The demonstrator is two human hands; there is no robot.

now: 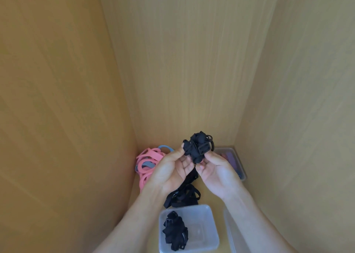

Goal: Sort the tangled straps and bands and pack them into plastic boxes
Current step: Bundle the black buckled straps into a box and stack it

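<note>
Hands together in mid-air: we pinch a rolled black strap bundle (197, 146) between left hand (171, 170) and right hand (217, 173), fingers of both curled round it. Loose black straps (183, 196) lie beneath; a second bundle (175, 233) sits in the near clear box (206, 225); pink bands (147, 161) lie left.

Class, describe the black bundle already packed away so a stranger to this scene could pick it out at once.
Find the clear box at the bottom centre of the view. The packed bundle lies inside, against its left wall. Unlike the held bundle and the loose straps beyond, it alone sits in a box.
</note>
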